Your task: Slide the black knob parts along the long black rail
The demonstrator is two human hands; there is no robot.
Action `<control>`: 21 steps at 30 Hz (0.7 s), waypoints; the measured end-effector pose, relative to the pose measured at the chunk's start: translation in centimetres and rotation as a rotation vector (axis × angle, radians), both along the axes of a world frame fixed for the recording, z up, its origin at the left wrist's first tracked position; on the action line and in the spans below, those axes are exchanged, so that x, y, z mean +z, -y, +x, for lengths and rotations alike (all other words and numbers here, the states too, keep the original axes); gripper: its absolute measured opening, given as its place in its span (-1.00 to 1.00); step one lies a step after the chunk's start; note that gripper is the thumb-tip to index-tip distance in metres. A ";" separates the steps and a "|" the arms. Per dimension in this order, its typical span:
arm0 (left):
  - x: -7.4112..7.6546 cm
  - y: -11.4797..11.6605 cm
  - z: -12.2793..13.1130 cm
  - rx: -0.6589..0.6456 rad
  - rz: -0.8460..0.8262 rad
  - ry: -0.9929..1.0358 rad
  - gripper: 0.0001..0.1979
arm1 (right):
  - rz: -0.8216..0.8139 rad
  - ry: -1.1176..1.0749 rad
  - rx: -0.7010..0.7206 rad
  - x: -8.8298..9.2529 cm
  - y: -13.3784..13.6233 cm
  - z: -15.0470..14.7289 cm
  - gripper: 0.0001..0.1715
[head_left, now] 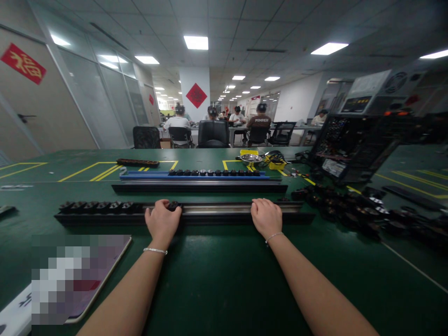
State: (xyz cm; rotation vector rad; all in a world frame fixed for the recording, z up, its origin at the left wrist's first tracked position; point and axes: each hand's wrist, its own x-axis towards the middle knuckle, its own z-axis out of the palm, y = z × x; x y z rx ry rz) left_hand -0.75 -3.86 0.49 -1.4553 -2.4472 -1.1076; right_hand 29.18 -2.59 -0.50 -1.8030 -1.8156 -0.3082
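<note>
A long black rail (217,212) lies across the green table in front of me. Several black sockets (98,206) sit in a row on its left part. My left hand (163,222) rests curled on the rail, and its fingers close on one black socket (173,204) at the end of that row. My right hand (266,215) lies further right on the same rail, fingers bent over its edge and pressing it down. Thin bracelets circle both wrists.
A second black rail (199,187) and a blue rail (157,175) with sockets lie behind. Loose black sockets (350,210) are heaped at the right, near an open computer case (350,144). A tablet (80,280) lies at the front left. People sit at desks far behind.
</note>
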 end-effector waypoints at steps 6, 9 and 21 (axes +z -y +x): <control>0.1 0.1 0.3 -0.032 -0.006 -0.021 -0.60 | -0.011 0.006 -0.001 0.0 0.1 0.0 -0.55; 0.2 0.1 0.6 -0.041 -0.004 -0.025 -0.60 | -0.008 0.008 0.000 0.0 0.0 0.1 -0.55; 0.0 0.1 0.7 -0.047 -0.019 -0.014 -0.59 | -0.004 0.008 0.000 0.0 0.0 0.1 -0.57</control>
